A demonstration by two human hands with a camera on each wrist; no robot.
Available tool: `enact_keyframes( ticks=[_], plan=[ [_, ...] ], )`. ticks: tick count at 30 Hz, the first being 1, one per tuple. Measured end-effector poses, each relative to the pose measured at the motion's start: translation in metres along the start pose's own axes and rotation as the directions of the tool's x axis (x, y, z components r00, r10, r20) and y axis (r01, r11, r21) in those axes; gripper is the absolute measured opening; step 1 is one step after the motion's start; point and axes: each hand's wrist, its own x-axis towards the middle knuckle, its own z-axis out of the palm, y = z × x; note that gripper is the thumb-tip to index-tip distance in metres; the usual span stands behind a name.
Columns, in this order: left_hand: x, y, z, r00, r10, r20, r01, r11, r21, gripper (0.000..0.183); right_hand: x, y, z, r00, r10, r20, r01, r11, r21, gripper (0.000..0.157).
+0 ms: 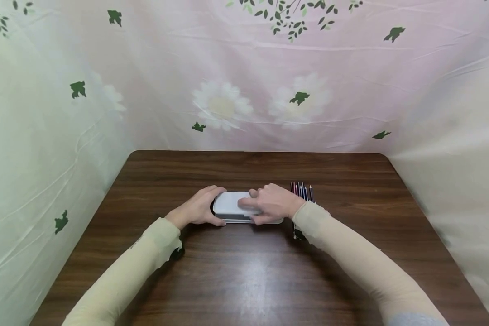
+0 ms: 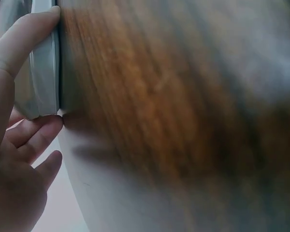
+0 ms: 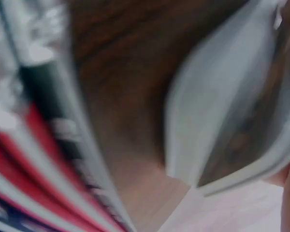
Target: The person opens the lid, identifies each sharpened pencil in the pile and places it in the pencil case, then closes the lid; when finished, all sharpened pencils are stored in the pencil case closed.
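A white and grey pencil case [image 1: 229, 203] lies lengthwise on the brown wooden table. My left hand [image 1: 196, 206] grips its left end, thumb along the front side and fingers round the back. The left wrist view shows that thumb pressed on the grey side of the case [image 2: 46, 77]. Over the right part of the case, my right hand [image 1: 276, 203] pinches the lid, thumb low at the front edge and fingers on top. In the right wrist view the end of the case [image 3: 198, 111] is blurred, with a dark brownish band between two pale rims; I cannot tell whether that is a gap.
Several pencils [image 1: 302, 190] lie side by side just right of the case, partly hidden under my right wrist. Red, white and dark striped pencil barrels [image 3: 43, 159] show close up in the right wrist view. A patterned cloth [image 1: 252, 90] hangs behind the table and along both sides.
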Motion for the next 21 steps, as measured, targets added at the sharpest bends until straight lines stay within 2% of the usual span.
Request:
enact_keyframes(
  ticks=[3,6,8,10,14,17,21],
  plan=[
    [0.0,0.0,-0.002,1.0,0.008,-0.009,-0.008,1.0,-0.007,0.097,-0.001,0.005,-0.008,0.999,0.023,0.035,-0.027,0.993,0.111,0.049],
    [0.001,0.0,-0.003,1.0,0.0,-0.001,0.0,1.0,-0.018,0.101,-0.005,0.009,-0.016,0.994,0.05,0.097,-0.069,0.975,0.21,0.048],
    [0.001,-0.001,-0.002,1.0,-0.019,0.014,0.019,0.999,-0.03,0.105,-0.009,0.011,-0.02,0.992,0.06,0.107,-0.087,0.961,0.262,0.046],
    [-0.001,-0.002,-0.002,0.999,-0.042,0.029,0.044,0.997,-0.061,0.108,-0.014,0.012,-0.022,0.995,0.063,0.074,-0.082,0.954,0.288,0.044],
    [-0.007,-0.005,-0.003,0.996,-0.076,0.053,0.083,0.988,-0.127,0.108,-0.024,0.011,-0.024,0.995,0.073,-0.063,-0.049,0.944,0.326,0.04],
    [-0.01,-0.006,-0.003,0.994,-0.073,0.078,0.084,0.986,-0.145,0.103,-0.031,0.011,-0.024,0.985,0.09,-0.146,-0.032,0.933,0.357,0.037],
    [-0.012,-0.005,-0.005,0.994,-0.062,0.09,0.075,0.985,-0.158,0.095,-0.039,0.012,-0.026,0.973,0.128,-0.192,-0.042,0.916,0.399,0.032]
  ],
)
